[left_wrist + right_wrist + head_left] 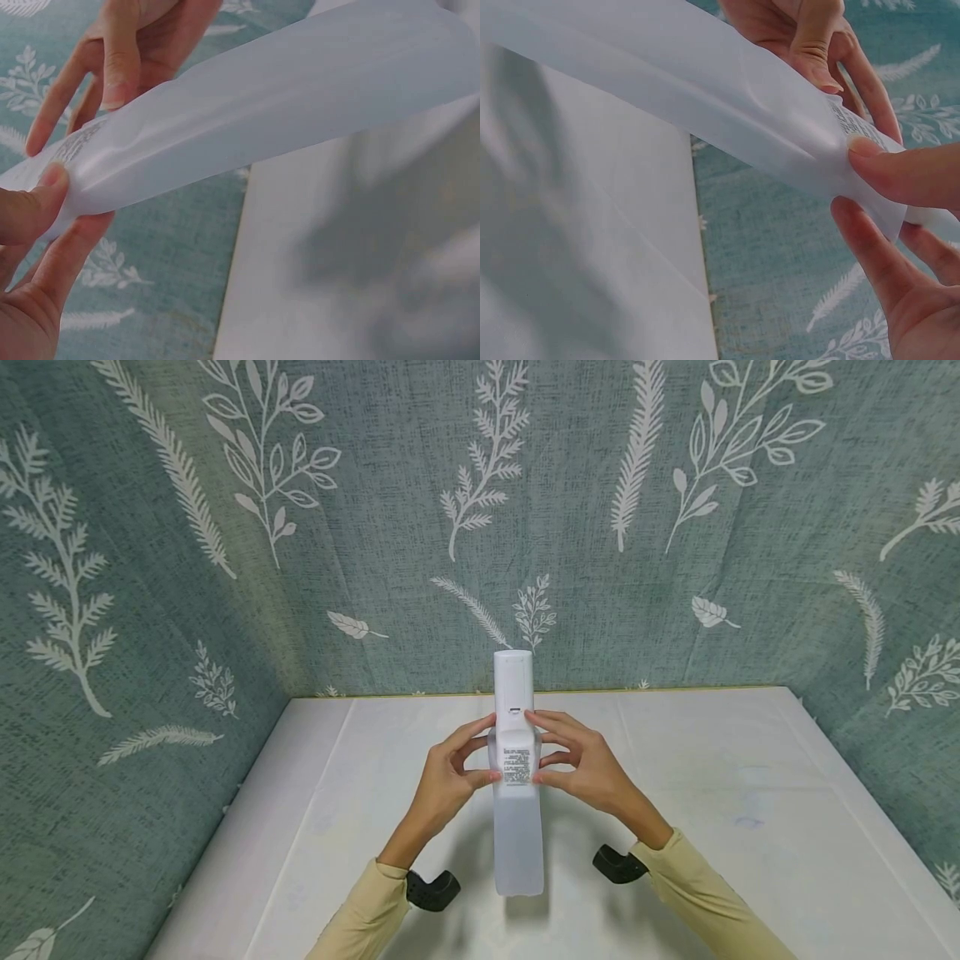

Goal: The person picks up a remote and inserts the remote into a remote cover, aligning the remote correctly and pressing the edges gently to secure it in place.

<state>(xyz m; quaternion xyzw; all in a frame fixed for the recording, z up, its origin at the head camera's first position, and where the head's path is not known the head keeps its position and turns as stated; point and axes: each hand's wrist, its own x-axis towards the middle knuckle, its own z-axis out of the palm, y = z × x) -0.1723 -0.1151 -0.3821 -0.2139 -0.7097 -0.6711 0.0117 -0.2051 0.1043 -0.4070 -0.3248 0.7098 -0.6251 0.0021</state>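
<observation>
A long, slim white device [514, 718] with a small charging port, a printed label and a frosted lower part stands upright before me in the head view. My left hand [444, 781] pinches its left side, thumb beside the label. From the right, my right hand [588, 766] grips it at the same height with thumb and fingers. In the left wrist view the frosted part [300, 90] stretches to the upper right. The right wrist view shows the label [847, 120] between both thumbs. The device's far side is hidden.
Beneath the device lies a white-covered table [360, 827], with soft shadows on it. Green cloth [390, 527] with white leaf prints rises behind the table and along both sides. Black curved pieces [433, 891] sit at both wrists, by the pale yellow sleeves [367, 906].
</observation>
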